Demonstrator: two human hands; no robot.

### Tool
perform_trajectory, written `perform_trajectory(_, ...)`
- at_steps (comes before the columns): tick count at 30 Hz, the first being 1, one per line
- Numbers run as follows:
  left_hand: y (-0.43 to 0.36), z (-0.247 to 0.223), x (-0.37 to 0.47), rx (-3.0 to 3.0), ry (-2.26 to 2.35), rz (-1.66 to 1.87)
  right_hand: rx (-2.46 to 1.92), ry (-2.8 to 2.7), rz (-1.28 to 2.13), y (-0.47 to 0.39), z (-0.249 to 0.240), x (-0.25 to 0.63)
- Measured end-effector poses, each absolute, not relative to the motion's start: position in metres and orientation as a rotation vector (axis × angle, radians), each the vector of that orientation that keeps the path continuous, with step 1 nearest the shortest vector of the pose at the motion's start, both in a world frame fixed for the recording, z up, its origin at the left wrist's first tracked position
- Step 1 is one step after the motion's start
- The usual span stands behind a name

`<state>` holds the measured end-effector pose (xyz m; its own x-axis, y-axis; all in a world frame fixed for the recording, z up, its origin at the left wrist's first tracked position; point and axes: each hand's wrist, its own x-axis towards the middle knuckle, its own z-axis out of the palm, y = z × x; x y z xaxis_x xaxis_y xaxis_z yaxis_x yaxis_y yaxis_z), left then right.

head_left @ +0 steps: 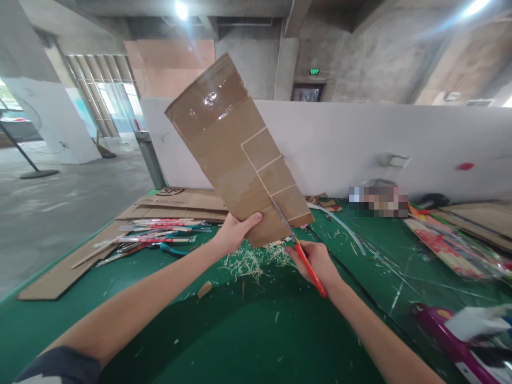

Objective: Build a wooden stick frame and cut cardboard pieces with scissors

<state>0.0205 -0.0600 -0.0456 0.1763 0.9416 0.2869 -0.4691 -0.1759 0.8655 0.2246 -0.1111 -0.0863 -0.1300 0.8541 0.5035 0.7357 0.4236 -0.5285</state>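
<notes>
A brown cardboard piece [224,144] is held up, tilted, over the green table. Pale lines mark off several boxes along its right side, and clear tape shines across its top. My left hand [236,233] grips its lower left edge, thumb on the near face. In my right hand [314,260] is a pair of scissors [310,269] with red handles. The blades lie against the lower right part of the cardboard, near the marked line; how far they are closed is hard to see.
Pale shavings [254,261] are scattered on the green table [240,341] beneath the cardboard. Wrapped sticks [156,234] and flat cardboard [188,200] lie at the left. On the right are a red-patterned packet [444,248] and a purple object [444,333]. A white partition [432,144] stands behind.
</notes>
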Motion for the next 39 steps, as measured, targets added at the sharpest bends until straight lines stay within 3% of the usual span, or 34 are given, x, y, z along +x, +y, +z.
perform_trajectory(32, -0.054, -0.050, 0.015, 1.080, 0.571, 1.353, -1.469, -1.860, 0.144, -0.109, -0.097, 0.225)
perform_trajectory(39, -0.049, -0.031, 0.007, 0.968, 0.577, 1.419, -1.474, -1.814, 0.224, -0.110, -0.095, 0.224)
